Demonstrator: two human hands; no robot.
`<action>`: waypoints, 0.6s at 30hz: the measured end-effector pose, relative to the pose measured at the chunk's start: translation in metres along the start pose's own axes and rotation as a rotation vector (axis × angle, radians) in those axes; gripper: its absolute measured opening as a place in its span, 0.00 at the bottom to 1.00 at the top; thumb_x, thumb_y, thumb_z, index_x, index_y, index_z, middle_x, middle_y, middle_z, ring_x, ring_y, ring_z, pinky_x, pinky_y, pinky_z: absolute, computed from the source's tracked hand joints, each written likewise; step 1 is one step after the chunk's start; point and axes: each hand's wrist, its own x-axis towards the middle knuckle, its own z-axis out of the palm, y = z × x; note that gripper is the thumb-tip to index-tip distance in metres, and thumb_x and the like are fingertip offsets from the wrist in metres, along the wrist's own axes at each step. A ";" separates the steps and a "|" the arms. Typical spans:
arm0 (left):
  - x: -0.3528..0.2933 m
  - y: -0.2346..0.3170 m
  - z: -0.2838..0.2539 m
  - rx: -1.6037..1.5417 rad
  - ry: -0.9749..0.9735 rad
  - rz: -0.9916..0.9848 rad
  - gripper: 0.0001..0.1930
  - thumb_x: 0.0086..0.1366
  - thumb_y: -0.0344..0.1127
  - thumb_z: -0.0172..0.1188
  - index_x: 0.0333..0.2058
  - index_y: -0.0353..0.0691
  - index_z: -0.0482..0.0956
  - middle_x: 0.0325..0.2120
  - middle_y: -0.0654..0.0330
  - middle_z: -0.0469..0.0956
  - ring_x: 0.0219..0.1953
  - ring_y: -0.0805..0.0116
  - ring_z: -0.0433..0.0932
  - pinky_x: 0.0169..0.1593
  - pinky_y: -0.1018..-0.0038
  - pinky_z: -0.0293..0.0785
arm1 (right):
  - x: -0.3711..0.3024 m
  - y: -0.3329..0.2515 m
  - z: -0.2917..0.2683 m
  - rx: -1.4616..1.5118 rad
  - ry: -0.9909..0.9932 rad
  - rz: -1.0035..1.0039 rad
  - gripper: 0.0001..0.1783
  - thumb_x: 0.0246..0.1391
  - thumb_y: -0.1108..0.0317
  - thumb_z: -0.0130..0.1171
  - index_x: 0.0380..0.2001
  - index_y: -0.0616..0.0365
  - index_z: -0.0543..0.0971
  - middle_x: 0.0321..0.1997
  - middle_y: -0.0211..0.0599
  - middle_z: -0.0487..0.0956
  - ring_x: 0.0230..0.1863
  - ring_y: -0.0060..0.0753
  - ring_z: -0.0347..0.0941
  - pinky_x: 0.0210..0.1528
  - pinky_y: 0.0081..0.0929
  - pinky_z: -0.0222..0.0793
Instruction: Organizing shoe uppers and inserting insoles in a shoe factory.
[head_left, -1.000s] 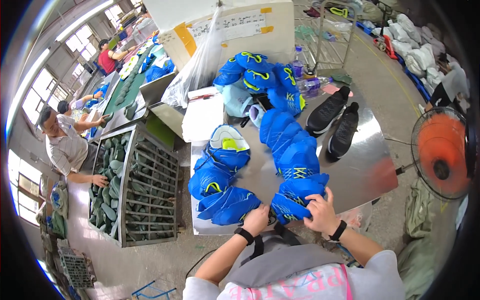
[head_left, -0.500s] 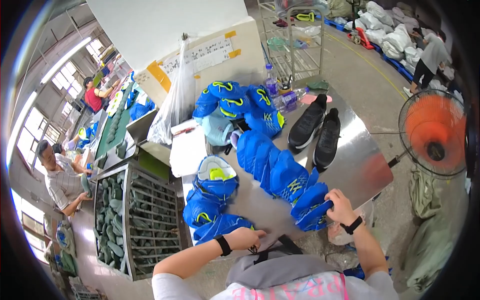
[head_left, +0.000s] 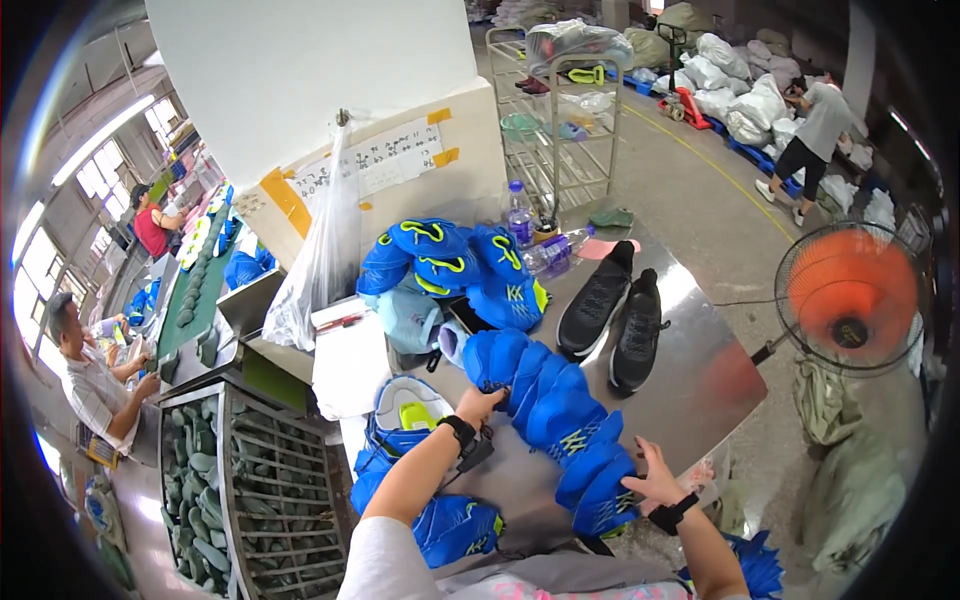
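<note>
A curved row of blue shoe uppers [head_left: 560, 410], nested one against another, lies across the shiny metal table [head_left: 700, 375]. My left hand [head_left: 482, 403] reaches to the row's left side, fingertips at the uppers; its fingers are curled, and a small dark thing [head_left: 476, 452] shows under it, too unclear to name. At the row's near end my right hand [head_left: 657, 478] hovers beside the last uppers, fingers apart, holding nothing. Finished-looking black shoes [head_left: 597, 300] stand as a pair at the right. More blue uppers [head_left: 455, 525] lie by my left forearm, one with a pale lining [head_left: 410, 402].
Behind the row sits a heap of blue uppers [head_left: 440, 255] with bottles [head_left: 520, 215]. A metal cage of green shoe lasts [head_left: 255, 480] stands left, a fan [head_left: 850, 295] right. People work at a conveyor [head_left: 205, 265] and by white sacks [head_left: 755, 105].
My left hand has moved forward from the table's near edge to the row of uppers. My right hand has let go of the row's near end and opened. The view has shifted.
</note>
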 end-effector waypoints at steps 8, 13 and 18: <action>-0.016 0.026 0.038 0.192 -0.099 0.229 0.09 0.54 0.34 0.59 0.28 0.34 0.73 0.13 0.65 0.67 0.10 0.76 0.61 0.14 0.77 0.56 | 0.029 0.000 0.031 0.857 -0.137 -0.158 0.57 0.37 0.64 0.63 0.63 0.58 0.36 0.66 0.44 0.44 0.66 0.37 0.42 0.64 0.31 0.38; -0.056 0.058 0.060 0.389 -0.121 0.238 0.10 0.53 0.33 0.56 0.34 0.34 0.73 0.17 0.62 0.70 0.16 0.72 0.67 0.20 0.74 0.63 | 0.029 -0.016 0.019 1.070 -0.140 -0.030 0.54 0.35 0.67 0.59 0.63 0.56 0.38 0.65 0.41 0.49 0.64 0.34 0.48 0.63 0.29 0.44; -0.103 0.058 0.018 0.070 -0.201 0.179 0.06 0.57 0.32 0.55 0.25 0.36 0.73 0.16 0.65 0.70 0.16 0.76 0.66 0.18 0.77 0.60 | 0.002 -0.078 -0.008 1.057 -0.149 -0.167 0.52 0.41 0.58 0.61 0.63 0.57 0.40 0.65 0.46 0.49 0.61 0.36 0.53 0.61 0.30 0.48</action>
